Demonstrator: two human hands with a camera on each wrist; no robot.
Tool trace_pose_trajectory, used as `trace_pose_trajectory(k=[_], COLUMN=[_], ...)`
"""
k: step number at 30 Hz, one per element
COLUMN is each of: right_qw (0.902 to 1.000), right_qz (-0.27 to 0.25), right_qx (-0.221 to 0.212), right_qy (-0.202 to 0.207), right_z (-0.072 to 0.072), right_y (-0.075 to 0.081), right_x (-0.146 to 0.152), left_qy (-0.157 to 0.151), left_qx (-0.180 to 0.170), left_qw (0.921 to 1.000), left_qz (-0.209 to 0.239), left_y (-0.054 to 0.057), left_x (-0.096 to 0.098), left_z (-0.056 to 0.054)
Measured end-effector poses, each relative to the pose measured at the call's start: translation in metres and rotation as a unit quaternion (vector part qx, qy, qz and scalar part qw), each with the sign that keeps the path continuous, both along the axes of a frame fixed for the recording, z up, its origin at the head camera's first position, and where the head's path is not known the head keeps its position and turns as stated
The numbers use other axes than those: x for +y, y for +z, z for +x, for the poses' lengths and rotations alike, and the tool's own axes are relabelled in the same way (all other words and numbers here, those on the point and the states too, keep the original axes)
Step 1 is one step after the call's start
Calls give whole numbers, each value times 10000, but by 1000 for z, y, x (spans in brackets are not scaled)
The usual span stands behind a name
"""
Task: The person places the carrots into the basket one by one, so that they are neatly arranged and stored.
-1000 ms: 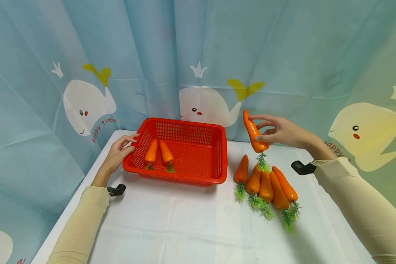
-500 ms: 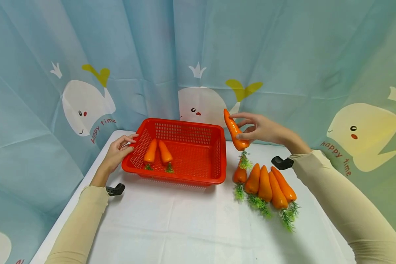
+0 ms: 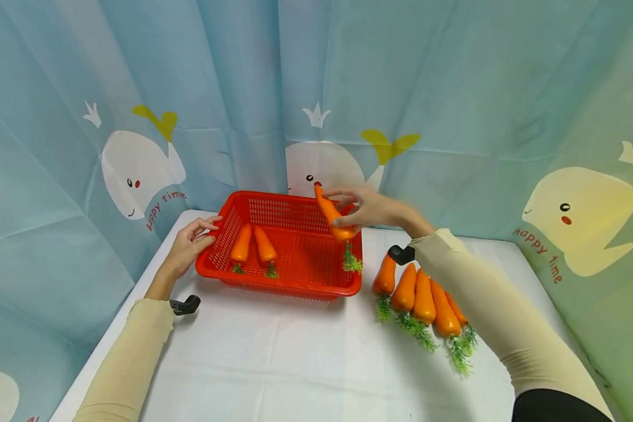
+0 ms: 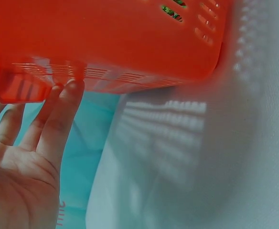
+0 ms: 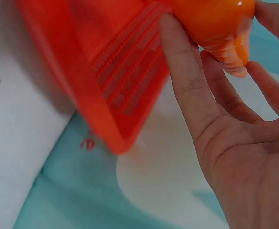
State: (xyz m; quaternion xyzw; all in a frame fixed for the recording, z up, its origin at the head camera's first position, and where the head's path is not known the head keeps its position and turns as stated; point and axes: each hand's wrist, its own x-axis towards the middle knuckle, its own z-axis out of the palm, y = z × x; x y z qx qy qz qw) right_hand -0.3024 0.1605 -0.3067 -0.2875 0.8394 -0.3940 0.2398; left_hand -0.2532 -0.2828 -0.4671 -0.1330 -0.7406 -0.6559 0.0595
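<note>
My right hand (image 3: 366, 208) pinches an orange toy carrot (image 3: 331, 215) by its sides, over the right part of a red plastic basket (image 3: 282, 283). The carrot's green leaves hang downward and its thin tip points up. In the right wrist view, fingers and thumb surround the carrot (image 5: 216, 24), close beside the basket rim (image 5: 103, 126). On the basket's left side, my left hand (image 3: 186, 246) touches the rim; the left wrist view has its fairly straight fingers (image 4: 58, 114) against the outer wall. Two more carrots (image 3: 241, 245) lie side by side in the basket's left half.
Several carrots with leafy tops (image 3: 424, 302) lie in a row on the white tablecloth (image 3: 306, 357), right of the basket, partly under my right forearm. A blue whale-print curtain (image 3: 427, 76) rises behind the table.
My right hand has carried the carrot leftward, from above the row of carrots to over the basket's right part. The left hand and the basket have stayed in place.
</note>
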Motion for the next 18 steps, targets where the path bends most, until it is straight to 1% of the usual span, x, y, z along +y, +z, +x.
trace_pose_trajectory(k=[8, 14, 18], right_qw=[9994, 9982, 9972], right_qz=[71, 145, 185], right_qx=[-107, -517, -676], right_qy=[327, 251, 267], right_z=[-11, -21, -26], right_y=[-27, -51, -62], right_x=[-47, -71, -83], left_qy=[16, -15, -20], left_qx=[-41, 20, 5], left_qw=[10000, 10000, 10000], left_qz=[70, 56, 41], left_y=[-1, -1, 1], left_x=[-1, -1, 0], left_z=[2, 1, 0])
